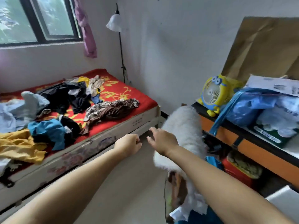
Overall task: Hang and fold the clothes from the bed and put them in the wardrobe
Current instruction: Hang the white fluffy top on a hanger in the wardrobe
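Note:
A low bed (142, 101) with a red flowered cover stands at the left under the window. Loose clothes lie all over it: a brown patterned garment (111, 109), black clothes (64, 97), a teal piece (48, 131), a mustard-yellow garment (19, 146) and pale blue cloth (17, 109). Both my arms reach forward over the floor beside the bed. My left hand (128, 145) has its fingers curled and holds nothing. My right hand (161, 139) is spread with relaxed fingers and is empty too. No wardrobe is in view.
A white fluffy thing (182, 126) stands on the floor just right of my right hand. Further right, an orange-and-black shelf (258, 147) carries blue plastic bags, a box and a yellow fan (213, 94). A floor lamp (120, 50) stands in the corner.

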{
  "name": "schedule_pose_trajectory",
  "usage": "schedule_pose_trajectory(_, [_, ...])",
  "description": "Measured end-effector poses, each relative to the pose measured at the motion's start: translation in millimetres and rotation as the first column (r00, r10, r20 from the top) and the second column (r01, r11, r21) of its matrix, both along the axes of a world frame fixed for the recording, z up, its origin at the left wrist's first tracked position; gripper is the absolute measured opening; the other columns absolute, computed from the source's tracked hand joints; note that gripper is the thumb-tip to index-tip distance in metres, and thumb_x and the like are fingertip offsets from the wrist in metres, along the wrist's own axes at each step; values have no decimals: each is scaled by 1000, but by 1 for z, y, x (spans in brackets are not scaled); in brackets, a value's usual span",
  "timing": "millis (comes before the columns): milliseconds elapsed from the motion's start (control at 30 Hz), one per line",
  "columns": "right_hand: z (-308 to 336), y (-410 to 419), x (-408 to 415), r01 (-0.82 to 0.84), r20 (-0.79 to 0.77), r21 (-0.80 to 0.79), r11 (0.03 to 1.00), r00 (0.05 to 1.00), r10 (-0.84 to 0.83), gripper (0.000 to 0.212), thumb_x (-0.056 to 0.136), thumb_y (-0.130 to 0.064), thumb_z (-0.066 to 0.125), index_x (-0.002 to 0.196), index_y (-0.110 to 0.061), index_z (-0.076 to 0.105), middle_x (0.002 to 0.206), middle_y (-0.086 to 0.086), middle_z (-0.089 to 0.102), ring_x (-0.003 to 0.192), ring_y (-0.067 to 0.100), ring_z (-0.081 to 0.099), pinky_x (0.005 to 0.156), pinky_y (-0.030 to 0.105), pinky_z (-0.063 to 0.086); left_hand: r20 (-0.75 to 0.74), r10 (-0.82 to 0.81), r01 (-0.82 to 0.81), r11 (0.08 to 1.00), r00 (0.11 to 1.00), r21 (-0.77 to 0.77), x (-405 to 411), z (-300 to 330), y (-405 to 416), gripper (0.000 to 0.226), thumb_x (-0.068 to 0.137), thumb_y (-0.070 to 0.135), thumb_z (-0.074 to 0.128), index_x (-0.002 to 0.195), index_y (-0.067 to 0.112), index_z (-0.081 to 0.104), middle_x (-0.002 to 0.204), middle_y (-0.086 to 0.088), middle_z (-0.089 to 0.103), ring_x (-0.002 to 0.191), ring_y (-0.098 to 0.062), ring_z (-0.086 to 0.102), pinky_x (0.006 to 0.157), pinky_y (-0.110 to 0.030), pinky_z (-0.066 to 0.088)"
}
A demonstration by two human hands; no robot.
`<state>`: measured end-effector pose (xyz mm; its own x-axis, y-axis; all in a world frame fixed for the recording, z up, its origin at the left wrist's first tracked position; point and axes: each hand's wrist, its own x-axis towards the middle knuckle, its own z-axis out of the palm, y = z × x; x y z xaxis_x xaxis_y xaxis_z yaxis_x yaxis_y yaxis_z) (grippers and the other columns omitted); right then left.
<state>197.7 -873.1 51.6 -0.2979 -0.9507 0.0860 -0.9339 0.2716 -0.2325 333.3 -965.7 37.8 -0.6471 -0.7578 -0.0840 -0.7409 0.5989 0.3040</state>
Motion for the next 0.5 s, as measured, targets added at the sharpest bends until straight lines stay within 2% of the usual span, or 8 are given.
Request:
schedule_pose_trajectory(167, [7, 17, -53, 282, 123, -40, 959, 954, -275, 39, 98, -36, 39, 133, -19, 45, 124, 7, 59, 110, 29, 56, 83, 37, 46, -9, -229, 230, 973, 973, 30, -68, 5, -29, 22, 94, 36, 51, 104, 19, 62, 104, 1, 65, 96, -21, 60, 77, -31, 50])
schedule_pose_trajectory(300, [-9, 40, -82, 433, 162, 29, 901, 887, -432, 38, 99, -33, 37, 135, -21, 44, 128, 4, 56, 112, 27, 55, 79, 32, 41, 6, -301, 297, 944, 954, 145, -101, -19, -38, 19, 94, 34, 50, 99, 19, 61, 105, -1, 64, 95, -23, 60, 74, -29, 47])
schedule_pose_trajectory(400, [-18, 38, -96, 425, 123, 78, 902, 894, -432, 37, 99, -30, 37, 134, -21, 46, 129, 3, 56, 114, 26, 53, 83, 33, 42, 11, -290, 277, 924, 957, 264, -114, -48, -44, 15, 93, 35, 49, 89, 23, 56, 107, -1, 64, 95, -22, 60, 76, -30, 47])
schedule_pose_trajectory(500, [-24, 3, -111, 322, 37, 113, 940, 944, -328, 37, 98, -29, 39, 133, -21, 48, 131, 2, 55, 118, 24, 49, 94, 37, 40, 15, -219, 196, 901, 976, 388, -119, -80, -52, 20, 93, 34, 48, 91, 19, 62, 107, -1, 65, 101, -22, 59, 79, -28, 45])
